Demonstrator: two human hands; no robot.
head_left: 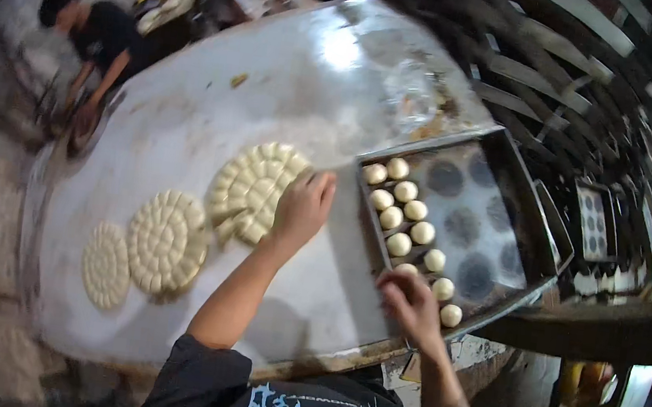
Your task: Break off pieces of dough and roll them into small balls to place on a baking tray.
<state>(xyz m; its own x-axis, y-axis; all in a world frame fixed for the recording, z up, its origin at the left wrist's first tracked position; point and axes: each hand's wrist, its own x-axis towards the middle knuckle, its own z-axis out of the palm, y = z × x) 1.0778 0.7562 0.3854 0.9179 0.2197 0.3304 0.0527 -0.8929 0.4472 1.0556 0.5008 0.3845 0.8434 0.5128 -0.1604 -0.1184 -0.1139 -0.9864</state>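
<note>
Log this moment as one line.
left hand: on scored dough round | right hand: at dough ball in tray | table: two more rounds

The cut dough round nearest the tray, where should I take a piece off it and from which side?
Take an outer-ring piece on the dough round's right edge, where the left hand already rests. Come from above with fingertips: the round lies flat on the table, pre-cut into segments, and rim pieces are probably freest to lift.

Matt pale dough rounds (pixel 251 186) on a floured, dull-shining metal table (pixel 293 77); dark metal tray (pixel 508 177).
</note>
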